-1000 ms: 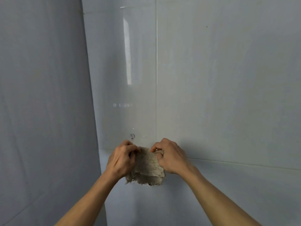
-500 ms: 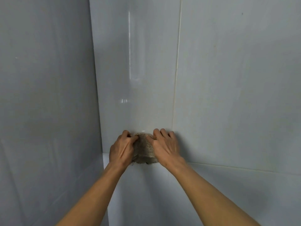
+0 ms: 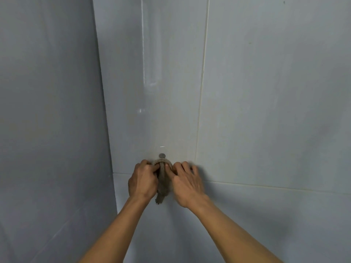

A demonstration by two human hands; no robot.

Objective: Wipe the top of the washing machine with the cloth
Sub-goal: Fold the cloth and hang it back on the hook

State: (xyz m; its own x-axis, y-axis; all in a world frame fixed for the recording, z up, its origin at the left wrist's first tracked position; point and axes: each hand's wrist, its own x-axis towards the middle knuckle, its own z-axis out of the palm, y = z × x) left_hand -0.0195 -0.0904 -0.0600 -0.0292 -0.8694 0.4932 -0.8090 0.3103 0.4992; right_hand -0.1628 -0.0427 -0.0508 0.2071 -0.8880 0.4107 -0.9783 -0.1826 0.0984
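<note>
Against the tiled wall, just below a small round hook, the bunched brown cloth hangs between both hands: left hand and right hand, fingers curled, pinch its top edge.

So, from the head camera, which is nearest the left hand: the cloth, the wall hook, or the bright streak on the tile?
1. Cloth: gripped by the left hand, at its right.
2. Hook: just above the cloth.
3. Streak: far up the tile.
</note>
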